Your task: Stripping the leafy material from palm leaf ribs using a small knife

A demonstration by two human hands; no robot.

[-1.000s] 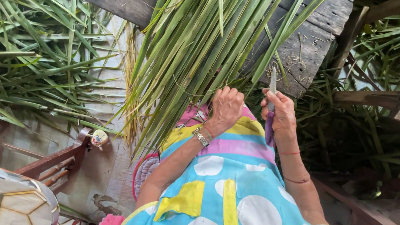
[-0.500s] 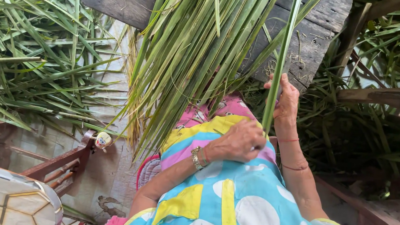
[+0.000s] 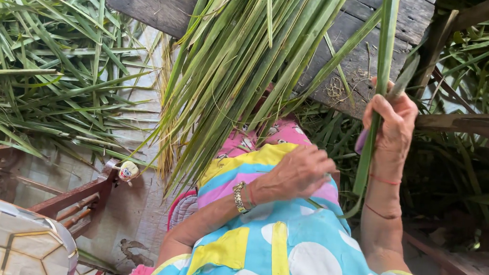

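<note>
leaf strip [image 3: 380,79]: long, flat, green, ran near upright at frame right
right hand [image 3: 394,125]: gripped strip plus purple-handled knife [image 3: 402,81]
left hand [image 3: 301,173]: pinched strip's lower end
leaf bundle [image 3: 245,66]: stiff, narrow blades

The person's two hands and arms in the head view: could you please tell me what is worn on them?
The left hand has a metal-link wristwatch and a thin red bangle at the wrist. The right hand has a thin red thread round the wrist and a second red thread further down the forearm. Both forearms are bare, no sleeves showing.
</note>
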